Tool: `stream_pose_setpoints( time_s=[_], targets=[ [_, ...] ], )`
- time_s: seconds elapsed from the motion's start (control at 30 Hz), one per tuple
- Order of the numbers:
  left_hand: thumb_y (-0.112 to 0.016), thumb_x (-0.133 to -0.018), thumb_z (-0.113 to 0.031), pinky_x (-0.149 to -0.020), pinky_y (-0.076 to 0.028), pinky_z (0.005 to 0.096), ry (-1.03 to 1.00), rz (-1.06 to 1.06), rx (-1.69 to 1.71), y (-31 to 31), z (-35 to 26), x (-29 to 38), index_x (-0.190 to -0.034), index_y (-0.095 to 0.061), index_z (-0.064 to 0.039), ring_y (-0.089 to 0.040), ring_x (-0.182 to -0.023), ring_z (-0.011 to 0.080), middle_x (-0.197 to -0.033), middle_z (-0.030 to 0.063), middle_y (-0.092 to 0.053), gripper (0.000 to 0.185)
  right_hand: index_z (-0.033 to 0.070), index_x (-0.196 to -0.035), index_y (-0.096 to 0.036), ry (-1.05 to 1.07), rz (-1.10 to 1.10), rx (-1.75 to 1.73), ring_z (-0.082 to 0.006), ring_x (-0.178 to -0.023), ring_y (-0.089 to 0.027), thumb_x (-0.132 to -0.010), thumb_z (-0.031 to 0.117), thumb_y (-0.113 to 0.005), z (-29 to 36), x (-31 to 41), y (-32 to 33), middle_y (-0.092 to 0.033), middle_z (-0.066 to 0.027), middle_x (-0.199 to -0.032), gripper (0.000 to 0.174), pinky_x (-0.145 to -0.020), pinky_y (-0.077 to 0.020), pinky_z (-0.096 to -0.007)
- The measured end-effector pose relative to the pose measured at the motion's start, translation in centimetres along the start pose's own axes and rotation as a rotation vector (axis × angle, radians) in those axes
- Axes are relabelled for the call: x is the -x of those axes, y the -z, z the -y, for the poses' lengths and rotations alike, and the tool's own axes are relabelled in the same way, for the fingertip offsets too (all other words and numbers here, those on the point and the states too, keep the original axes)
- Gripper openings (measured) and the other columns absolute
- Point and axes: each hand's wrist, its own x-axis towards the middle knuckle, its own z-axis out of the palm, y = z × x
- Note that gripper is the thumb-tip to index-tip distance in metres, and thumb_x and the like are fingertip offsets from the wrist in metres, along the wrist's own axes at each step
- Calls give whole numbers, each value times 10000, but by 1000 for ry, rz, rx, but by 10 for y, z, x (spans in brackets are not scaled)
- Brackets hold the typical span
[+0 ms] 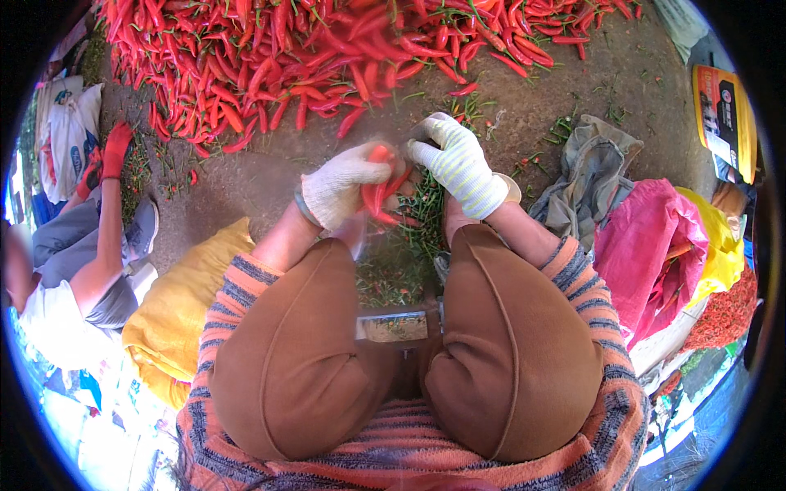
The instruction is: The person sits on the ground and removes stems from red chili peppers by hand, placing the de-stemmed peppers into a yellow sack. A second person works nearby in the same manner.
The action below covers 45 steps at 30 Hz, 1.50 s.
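Observation:
My left hand (339, 184), in a whitish knit glove, is closed around several red chili peppers (376, 195), whose tips hang below the fingers. Close by on the right, my right hand (457, 164) wears a white glove with pale yellow-green stripes. Its fingers are curled near the held peppers, and blur hides whether anything is pinched between them. Beneath both hands, green pepper stems (430, 215) lie heaped on the ground between my legs. A large pile of red chili peppers (276, 67) spreads across the floor ahead of me.
To the left sits a person with red gloves (115, 150), beside a white sack (72, 135). A yellow-orange sack (184, 294) lies near my left leg. At right are a grey cloth (583, 166), a pink sack (651, 251) holding peppers, and a yellow printed container (727, 119).

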Motion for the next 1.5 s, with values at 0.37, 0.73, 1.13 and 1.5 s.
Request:
stream_pose_setpoints(
  time_s=[0.37,0.73,1.13,1.5],
  targets=[
    [-680,-844,-149,-704,-610,304,-54,67,139,9,-5,1,-1026,-559,35,-668,-899,273,-1121,261,-601,286,14,-952,-638,-54,216,718,-363,-852,-632,-816,219,-699,-25,-5,27,-640,-188,-892,253,-756,-509,-411],
    [-689,-826,-161,-793,-568,333,-58,-1,-45,-4,-5,-1,-1127,-577,18,-669,-912,248,-1051,148,-645,368,23,-960,-648,291,150,285,-393,-902,-604,-816,284,-667,25,-9,17,-618,-192,-930,299,-792,-502,-444],
    [-633,-840,-92,-833,-549,340,43,-80,-67,14,12,-8,-1130,-584,25,-661,-899,204,-1021,99,-659,317,23,-879,-639,277,157,362,-392,-863,-618,-820,253,-626,-2,2,-6,-631,-194,-881,238,-770,-495,-482],
    [-644,-840,-81,-732,-520,313,83,-221,-121,32,28,-18,-992,-618,22,-629,-794,169,-877,71,-643,186,47,-857,-616,396,183,658,-386,-757,-614,-821,216,-607,-16,1,-21,-623,-168,-789,173,-690,-467,-485]
  ],
)
